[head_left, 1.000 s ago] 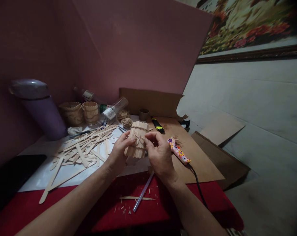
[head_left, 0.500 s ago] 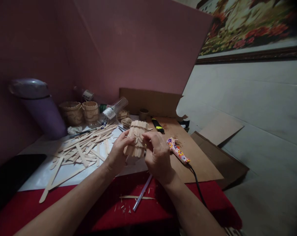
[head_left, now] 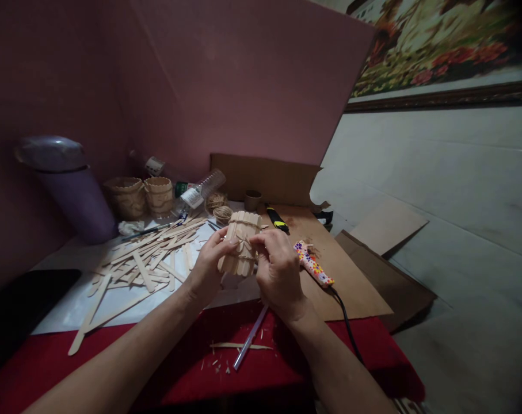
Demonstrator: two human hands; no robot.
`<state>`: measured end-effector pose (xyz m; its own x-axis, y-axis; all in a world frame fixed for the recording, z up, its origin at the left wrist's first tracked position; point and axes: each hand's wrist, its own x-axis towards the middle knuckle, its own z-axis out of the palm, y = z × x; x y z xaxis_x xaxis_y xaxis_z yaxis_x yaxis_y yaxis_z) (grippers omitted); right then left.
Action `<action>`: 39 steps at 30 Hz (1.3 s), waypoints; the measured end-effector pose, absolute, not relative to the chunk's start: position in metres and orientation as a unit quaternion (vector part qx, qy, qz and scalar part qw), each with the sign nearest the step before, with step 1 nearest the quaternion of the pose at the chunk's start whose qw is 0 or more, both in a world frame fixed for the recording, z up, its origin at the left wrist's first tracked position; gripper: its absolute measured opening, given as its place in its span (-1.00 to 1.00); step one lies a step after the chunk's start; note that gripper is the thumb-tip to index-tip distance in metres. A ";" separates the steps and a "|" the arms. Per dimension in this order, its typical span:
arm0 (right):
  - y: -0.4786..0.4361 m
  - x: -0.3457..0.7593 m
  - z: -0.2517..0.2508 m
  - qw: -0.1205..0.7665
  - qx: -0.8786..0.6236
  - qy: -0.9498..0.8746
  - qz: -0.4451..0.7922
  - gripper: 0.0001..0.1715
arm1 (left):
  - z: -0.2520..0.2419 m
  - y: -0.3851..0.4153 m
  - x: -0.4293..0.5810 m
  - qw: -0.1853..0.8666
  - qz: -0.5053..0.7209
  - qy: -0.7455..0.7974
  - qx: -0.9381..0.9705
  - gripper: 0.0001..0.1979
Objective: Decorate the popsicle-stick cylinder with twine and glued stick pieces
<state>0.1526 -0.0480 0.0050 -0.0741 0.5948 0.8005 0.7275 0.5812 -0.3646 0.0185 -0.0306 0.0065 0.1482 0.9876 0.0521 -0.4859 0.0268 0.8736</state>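
Note:
My left hand (head_left: 208, 259) is closed around the left side of a small craft-stick cup (head_left: 239, 265), its thumb on the front. The cup tilts slightly, with twine bands near its top and bottom and a small wooden petal-shaped decoration (head_left: 242, 242) on its front. At the decoration's right side, the thumb and index finger of my right hand (head_left: 278, 270) are pinched together against the cup. Whatever lies between those fingertips is too small to make out. Below the hands, a clear glue stick (head_left: 251, 338) crosses a thin wooden strip (head_left: 220, 345) on the red cloth (head_left: 166, 368).
Loose craft sticks (head_left: 148, 259) are piled at left. Behind them stand a purple bottle (head_left: 73, 190), two finished cups (head_left: 159, 196), a plastic bottle (head_left: 202, 188) and twine balls (head_left: 221, 215). On the cardboard (head_left: 351, 287) lie a flowered glue gun (head_left: 313, 264) with its cord and a utility knife (head_left: 277, 218).
My right hand has shifted very slightly, its fingertips staying at the decoration. The cup and my left hand keep nearly the same position.

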 end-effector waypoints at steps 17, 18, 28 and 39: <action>-0.044 0.154 0.005 0.538 -0.465 -0.702 0.026 -0.90 | 0.007 -0.030 0.018 0.635 0.572 0.322 0.407 -0.51; -0.044 0.154 0.004 0.544 -0.463 -0.699 0.028 -0.89 | 0.007 -0.030 0.018 0.635 0.572 0.322 0.407 -0.50; -0.044 0.156 0.006 0.575 -0.459 -0.670 0.102 -0.84 | 0.010 -0.031 0.018 0.640 0.563 0.329 0.405 -0.48; -0.044 0.154 0.004 0.576 -0.463 -0.649 0.182 -0.89 | 0.007 -0.031 0.018 0.631 0.558 0.329 0.426 -0.50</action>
<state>0.1545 -0.0442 0.0039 0.0920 0.8103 0.5788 0.3921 0.5048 -0.7691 0.0176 -0.0307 0.0072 0.1595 0.9853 0.0609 -0.4237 0.0126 0.9057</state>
